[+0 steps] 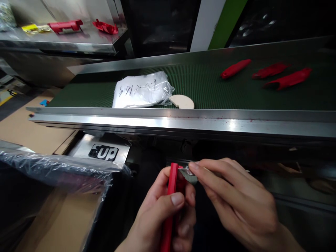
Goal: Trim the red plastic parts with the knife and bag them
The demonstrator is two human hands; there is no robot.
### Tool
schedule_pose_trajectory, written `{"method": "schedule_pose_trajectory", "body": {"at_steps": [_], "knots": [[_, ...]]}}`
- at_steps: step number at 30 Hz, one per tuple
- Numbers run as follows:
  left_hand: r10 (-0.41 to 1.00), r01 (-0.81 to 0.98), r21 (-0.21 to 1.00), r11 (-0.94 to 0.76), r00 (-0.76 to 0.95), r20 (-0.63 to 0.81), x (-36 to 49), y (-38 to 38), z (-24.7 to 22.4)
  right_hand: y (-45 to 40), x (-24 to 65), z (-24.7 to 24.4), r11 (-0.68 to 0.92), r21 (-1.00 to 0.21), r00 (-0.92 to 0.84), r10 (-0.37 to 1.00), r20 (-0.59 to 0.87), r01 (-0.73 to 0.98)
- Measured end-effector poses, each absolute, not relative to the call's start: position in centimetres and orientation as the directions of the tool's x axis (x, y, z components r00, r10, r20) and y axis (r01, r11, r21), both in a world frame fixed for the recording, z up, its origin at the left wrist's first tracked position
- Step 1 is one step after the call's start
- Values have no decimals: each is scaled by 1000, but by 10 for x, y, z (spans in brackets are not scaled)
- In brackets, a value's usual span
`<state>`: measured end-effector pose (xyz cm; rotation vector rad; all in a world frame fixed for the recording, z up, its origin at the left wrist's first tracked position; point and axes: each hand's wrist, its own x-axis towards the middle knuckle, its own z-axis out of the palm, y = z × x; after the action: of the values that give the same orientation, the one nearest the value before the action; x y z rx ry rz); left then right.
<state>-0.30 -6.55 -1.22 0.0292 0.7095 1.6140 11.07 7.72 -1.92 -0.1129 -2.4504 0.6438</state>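
My left hand (160, 213) grips a long red plastic part (170, 206) upright, low in the middle of the view, below the conveyor's steel edge. My right hand (236, 199) pinches a small silvery metal piece (189, 174) with thumb and forefinger and holds it against the top end of the red part. Three more red plastic parts (267, 70) lie on the green conveyor belt (236, 91) at the upper right.
A clear bag of white items (141, 90) with handwriting and a beige disc (182, 102) lie on the belt. A steel rail (168, 120) fronts the conveyor. A plastic-lined cardboard box (57, 189) stands at lower left. Red parts (65, 25) rest on a steel shelf at upper left.
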Motion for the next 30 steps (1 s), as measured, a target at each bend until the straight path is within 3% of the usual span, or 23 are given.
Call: {"method": "schedule_pose_trajectory", "body": {"at_steps": [6, 9, 15, 20, 26, 30], "knots": [[970, -922, 387, 14, -82, -231, -1, -68, -14, 85, 105, -28, 835, -550, -776, 353, 522, 10], [961, -931, 365, -10, -110, -255, 1, -67, -14, 86, 107, -29, 795, -606, -760, 399, 513, 8], [952, -948, 314, -52, -142, -271, -2, -62, -21, 75, 119, -18, 831, -554, -817, 281, 503, -56], [870, -913, 387, -128, -291, -399, -12, -54, -23, 56, 122, -13, 865, -496, -840, 213, 499, -75], [868, -897, 377, -229, -364, -338, -24, -43, -19, 39, 124, -18, 887, -455, -859, 174, 482, -76], [855, -913, 341, -224, -352, -381, -21, -45, -17, 58, 120, -13, 937, -343, -848, 125, 515, -70]]}}
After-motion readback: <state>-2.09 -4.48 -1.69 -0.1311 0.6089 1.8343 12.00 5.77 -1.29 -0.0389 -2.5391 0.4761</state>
